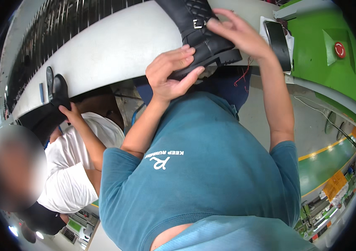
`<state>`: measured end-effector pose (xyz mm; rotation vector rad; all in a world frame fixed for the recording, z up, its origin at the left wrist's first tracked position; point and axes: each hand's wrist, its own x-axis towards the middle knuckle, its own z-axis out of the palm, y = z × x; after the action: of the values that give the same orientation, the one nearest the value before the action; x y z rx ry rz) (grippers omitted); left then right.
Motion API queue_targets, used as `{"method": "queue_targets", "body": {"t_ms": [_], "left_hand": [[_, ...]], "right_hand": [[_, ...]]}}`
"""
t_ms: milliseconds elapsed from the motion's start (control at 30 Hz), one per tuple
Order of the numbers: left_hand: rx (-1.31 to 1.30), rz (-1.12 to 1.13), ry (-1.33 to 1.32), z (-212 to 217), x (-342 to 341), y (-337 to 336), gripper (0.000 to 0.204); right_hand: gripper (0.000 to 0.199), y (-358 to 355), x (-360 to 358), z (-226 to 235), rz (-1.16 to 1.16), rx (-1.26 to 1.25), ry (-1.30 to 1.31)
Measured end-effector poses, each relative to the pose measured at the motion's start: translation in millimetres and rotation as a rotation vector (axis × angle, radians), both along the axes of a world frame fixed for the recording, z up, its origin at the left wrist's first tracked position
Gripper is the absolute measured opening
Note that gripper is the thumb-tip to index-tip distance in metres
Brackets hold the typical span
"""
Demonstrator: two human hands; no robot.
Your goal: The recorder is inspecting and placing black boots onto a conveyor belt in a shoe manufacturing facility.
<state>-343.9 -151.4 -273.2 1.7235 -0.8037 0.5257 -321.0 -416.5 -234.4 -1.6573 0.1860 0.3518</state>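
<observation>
Two people work at a long white bench (115, 46) that arcs across the upper half of the frame. At the far left, a co-worker in a white shirt (75, 175) reaches up, their hand (70, 111) pressed against a black shoe (57, 90) standing at the bench edge, left of centre.

Toward the middle, the person's own left hand (171, 75) is raised, fingers curled and closed around the sole and toe end of a black quilted boot (201, 31), thumb beneath the sole. The boot lies tilted on the bench at upper centre, its shaft running up out of the frame and a small metal buckle showing on its side.

Just right of that, the right hand (238, 35) rests on the boot's upper near the buckle, fingers spread and loosely bent over the leather rather than clenched; how firmly it grips cannot be told. Both bare forearms rise from a teal T-shirt (203, 167) filling the lower centre.

Further right, a dark phone (279, 44) lies on the bench on a white cloth. Beyond it, at upper right, a green machine housing (332, 62) carries a round red button (340, 49).
</observation>
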Motion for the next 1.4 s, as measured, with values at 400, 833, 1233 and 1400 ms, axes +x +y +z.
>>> {"method": "queue_targets", "body": {"t_ms": [400, 833, 1233, 1400], "left_hand": [[0.28, 0.125, -0.804, 150, 76, -28, 0.07], [0.939, 0.056, -0.506, 188, 100, -5, 0.061], [0.835, 0.052, 0.009, 191, 103, 3, 0.054], [0.872, 0.081, -0.108, 181, 105, 3, 0.055]], "right_hand": [[0.066, 12, 4, 124, 0.113, -0.578, -1.533], [0.064, 76, 38, 30, -0.415, 0.931, -0.574], [0.053, 96, 63, 38, -0.447, 0.823, -0.582], [0.058, 91, 52, 42, -0.395, 0.544, -0.602]]}}
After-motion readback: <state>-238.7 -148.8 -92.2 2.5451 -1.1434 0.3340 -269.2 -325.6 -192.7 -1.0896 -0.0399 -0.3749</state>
